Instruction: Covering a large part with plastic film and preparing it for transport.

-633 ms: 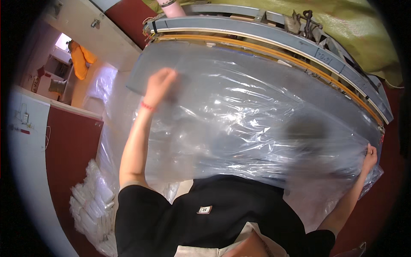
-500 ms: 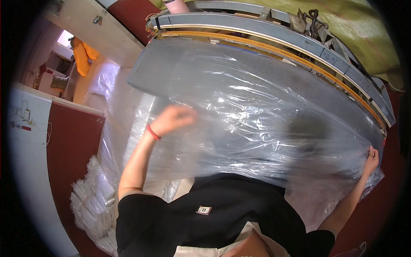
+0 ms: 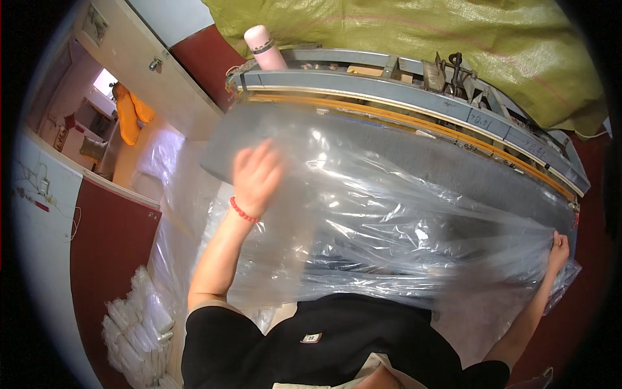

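Note:
A wide, wrinkled sheet of clear plastic film [image 3: 389, 217] stretches across the grey work surface [image 3: 369, 137] and reaches my body. Over its left part is my left hand [image 3: 257, 174], a red bead bracelet at the wrist and the fingers stretched out, somewhat blurred. Nothing shows in that hand; whether it touches the film I cannot tell. At the right end, my right hand [image 3: 558, 251] pinches the film's edge, and the film pulls into folds running toward those fingers.
Behind the surface runs a long grey metal bar [image 3: 389, 89] with orange strips [image 3: 402, 111] along it. A pink bottle [image 3: 264, 48] stands at its left end, a metal clamp [image 3: 455, 72] toward its right. Folded clear bags [image 3: 139, 324] are stacked lower left, near an open door [image 3: 139, 55].
My left hand has swung up and away from me, its fingers now pointing to the far side. My right hand keeps its grip on the film. The view has tilted upward.

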### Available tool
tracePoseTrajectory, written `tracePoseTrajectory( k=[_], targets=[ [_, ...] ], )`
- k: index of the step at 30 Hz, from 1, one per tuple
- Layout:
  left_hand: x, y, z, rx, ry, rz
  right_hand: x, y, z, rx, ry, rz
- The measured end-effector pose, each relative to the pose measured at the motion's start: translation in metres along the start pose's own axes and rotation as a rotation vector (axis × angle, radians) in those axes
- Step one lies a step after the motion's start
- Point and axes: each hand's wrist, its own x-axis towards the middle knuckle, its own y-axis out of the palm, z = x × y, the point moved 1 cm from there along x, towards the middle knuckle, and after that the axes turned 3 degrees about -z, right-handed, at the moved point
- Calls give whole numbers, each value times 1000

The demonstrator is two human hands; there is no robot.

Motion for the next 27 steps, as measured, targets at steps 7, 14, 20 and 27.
tracePoseTrajectory(
  k=[7,14,20,27],
  targets=[
    [-58,42,29,-186,-318,489,0,2,0,95,-17,28],
    [-10,85,42,-278,-566,563,3,4,3,43,-5,14],
    [-39,101,15,-415,-227,556,5,9,-17,82,12,-7],
    [-44,90,17,-436,-321,504,9,6,-40,188,7,-10]
  ],
)
